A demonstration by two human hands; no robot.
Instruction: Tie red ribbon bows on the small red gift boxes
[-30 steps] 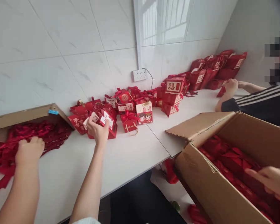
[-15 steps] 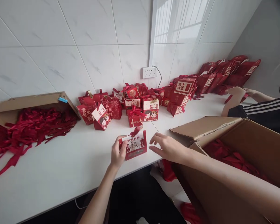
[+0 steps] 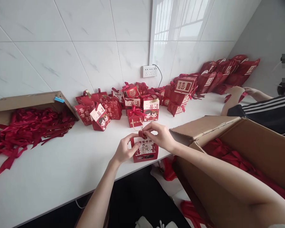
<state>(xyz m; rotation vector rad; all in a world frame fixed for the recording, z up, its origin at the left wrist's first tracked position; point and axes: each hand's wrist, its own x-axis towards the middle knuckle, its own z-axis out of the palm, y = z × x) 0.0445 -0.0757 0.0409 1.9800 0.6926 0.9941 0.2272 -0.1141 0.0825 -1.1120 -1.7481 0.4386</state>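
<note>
A red and white gift box (image 3: pixel 146 149) with a printed couple on its front stands near the table's front edge. My left hand (image 3: pixel 125 148) grips the box's left side, thumb on the front and fingers behind. Above it, my right hand (image 3: pixel 158 134) pinches the small red strap handle (image 3: pixel 142 134) on the box's top. Just behind stands a red gift box (image 3: pixel 135 117) with a bow and a rope handle. Beside that is a box with two cartoon faces (image 3: pixel 150 110), and a similar one (image 3: pixel 100 117) leans further left.
A cardboard box on its side (image 3: pixel 68 106) spills red ribbons (image 3: pixel 35 126) at the left. An open cardboard carton (image 3: pixel 204 128) holding red ribbon stands at the right, under my right forearm. Several red boxes (image 3: pixel 184 87) are stacked behind. A co-worker's hands (image 3: pixel 237 91) work at far right.
My right hand has moved left from beside the gift box onto its strap handle and closed there. The box now sits slightly further right, with my left hand still on it.
</note>
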